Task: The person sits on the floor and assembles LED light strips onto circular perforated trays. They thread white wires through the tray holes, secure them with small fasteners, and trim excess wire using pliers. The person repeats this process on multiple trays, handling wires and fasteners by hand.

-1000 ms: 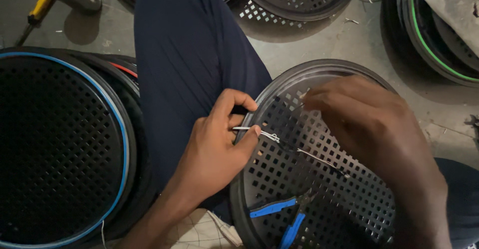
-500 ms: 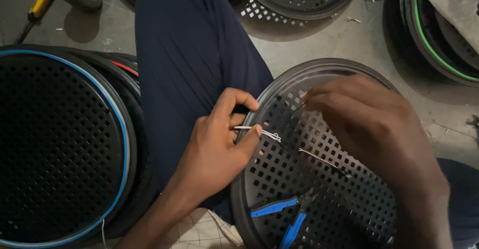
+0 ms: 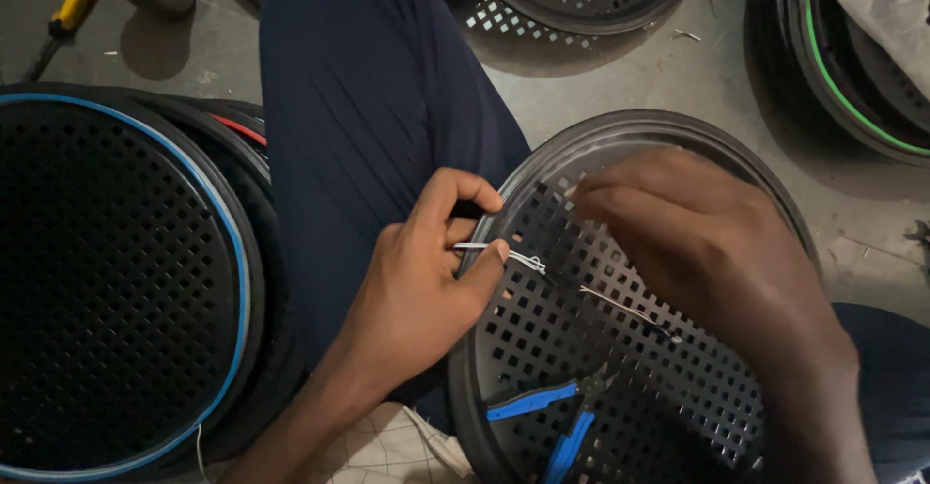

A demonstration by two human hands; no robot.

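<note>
Nothing has shifted: left hand (image 3: 417, 295) still pinches the wire (image 3: 499, 251) against the perforated tray (image 3: 581, 348); right hand's (image 3: 697, 242) grip cannot be told.

left hand (image 3: 417, 290) pinching, right hand (image 3: 697, 242) curled, fingertips down

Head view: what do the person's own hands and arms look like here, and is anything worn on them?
Both the left hand and the right hand are bare: no gloves, and no rings, watch or bands that show. Both forearms are uncovered as far as the frame shows, with no sleeve edge in view. The nails look short. The only clothing in view is dark navy fabric over the leg.
</note>
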